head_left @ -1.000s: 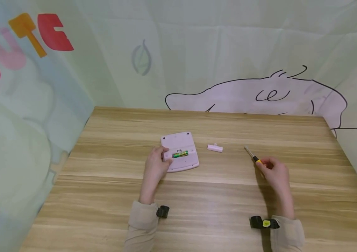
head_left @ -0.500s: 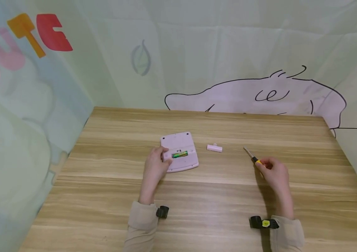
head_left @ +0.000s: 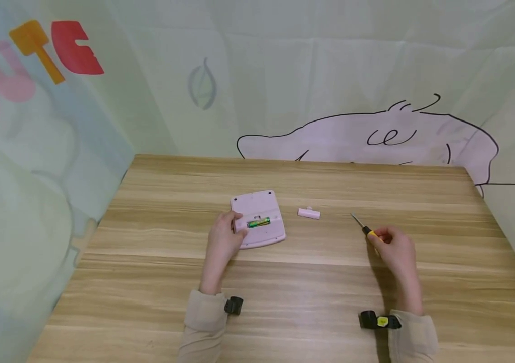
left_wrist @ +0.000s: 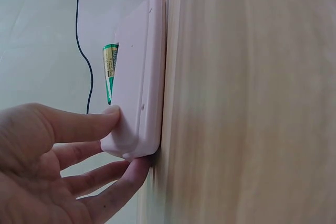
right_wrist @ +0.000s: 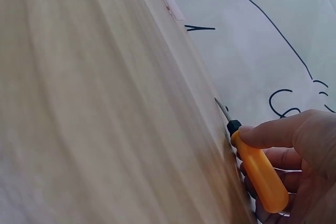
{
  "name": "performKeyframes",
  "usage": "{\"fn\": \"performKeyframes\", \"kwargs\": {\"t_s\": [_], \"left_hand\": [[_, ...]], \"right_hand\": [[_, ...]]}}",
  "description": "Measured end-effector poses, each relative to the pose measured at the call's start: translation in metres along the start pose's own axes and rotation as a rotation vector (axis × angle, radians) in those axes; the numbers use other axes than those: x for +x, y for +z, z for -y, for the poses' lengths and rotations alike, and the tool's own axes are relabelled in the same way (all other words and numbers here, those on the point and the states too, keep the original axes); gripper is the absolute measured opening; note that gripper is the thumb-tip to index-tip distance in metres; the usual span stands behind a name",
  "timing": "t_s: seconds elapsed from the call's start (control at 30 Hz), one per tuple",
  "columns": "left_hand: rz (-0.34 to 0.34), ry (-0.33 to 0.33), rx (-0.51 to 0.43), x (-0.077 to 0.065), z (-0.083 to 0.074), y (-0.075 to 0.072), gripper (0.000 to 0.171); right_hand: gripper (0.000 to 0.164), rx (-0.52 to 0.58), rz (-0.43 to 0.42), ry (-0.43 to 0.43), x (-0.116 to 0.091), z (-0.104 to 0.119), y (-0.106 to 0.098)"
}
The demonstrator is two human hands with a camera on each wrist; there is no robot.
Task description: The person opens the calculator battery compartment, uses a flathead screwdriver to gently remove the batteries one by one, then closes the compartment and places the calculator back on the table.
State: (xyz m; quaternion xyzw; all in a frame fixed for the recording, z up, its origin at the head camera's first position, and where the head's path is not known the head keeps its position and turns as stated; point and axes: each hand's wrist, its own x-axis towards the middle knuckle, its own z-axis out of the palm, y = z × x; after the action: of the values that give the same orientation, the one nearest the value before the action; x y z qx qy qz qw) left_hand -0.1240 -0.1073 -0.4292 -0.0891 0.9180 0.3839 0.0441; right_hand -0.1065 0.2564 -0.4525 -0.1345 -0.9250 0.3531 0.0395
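Observation:
A pale pink calculator lies back side up on the table, its battery compartment uncovered. In that compartment sits a green and gold battery; the left wrist view shows one end of the battery standing proud of the case. My left hand grips the calculator's left edge, thumb on the back and fingers at the side. To the right, my right hand holds a screwdriver by its yellow handle, with the metal tip pointing away to the far left. Between the hands lies a small pink battery cover, untouched.
The wood-grain table reaches back to a pale printed cloth, which also hangs along the left side. Black wrist cameras sit at both cuffs.

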Motion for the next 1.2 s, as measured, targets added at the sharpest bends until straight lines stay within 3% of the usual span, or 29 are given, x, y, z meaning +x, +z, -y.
{"fn": "performKeyframes", "kwargs": {"t_s": [0.77,1.2], "left_hand": [[0.009,-0.024,-0.001,-0.0005,-0.0024,-0.0016,0.04],[-0.006,-0.004,0.003,-0.0007,-0.0023,-0.0015,0.037]], "right_hand": [[0.02,0.005,0.015,0.01,-0.0005,0.0012,-0.0025],[0.019,0.002,0.018,0.003,0.0,0.0014,-0.0033]]}}
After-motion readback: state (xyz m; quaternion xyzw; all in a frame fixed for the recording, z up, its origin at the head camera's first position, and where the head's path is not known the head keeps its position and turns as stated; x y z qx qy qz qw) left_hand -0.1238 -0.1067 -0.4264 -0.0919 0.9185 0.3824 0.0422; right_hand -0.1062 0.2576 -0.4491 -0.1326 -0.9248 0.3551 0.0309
